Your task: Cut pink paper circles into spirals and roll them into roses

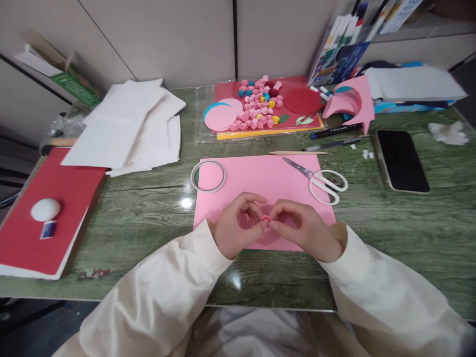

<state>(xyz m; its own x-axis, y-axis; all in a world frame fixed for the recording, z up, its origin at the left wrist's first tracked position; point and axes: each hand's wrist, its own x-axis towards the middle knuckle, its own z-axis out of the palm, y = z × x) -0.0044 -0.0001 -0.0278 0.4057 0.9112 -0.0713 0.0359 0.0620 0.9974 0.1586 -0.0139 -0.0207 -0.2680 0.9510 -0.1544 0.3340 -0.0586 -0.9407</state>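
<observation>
My left hand (pixel 238 225) and my right hand (pixel 303 228) meet fingertip to fingertip over a pink paper sheet (pixel 260 176) on the green table. Both pinch one small pink paper roll (pixel 265 219) between thumbs and forefingers, with the other fingers curled. White-handled scissors (pixel 322 181) lie on the sheet's right edge. A ring of clear tape (pixel 208 175) rests at its left corner. A thin wooden stick (pixel 297 152) lies just behind the sheet.
A red tray (pixel 297 121) at the back holds several small paper rolls (pixel 258 106) and paper discs. A black phone (pixel 401 159), pens (pixel 334 131), white paper stack (pixel 130 126), red book (pixel 40 213) with a white egg shape (pixel 45 209) surround the work area.
</observation>
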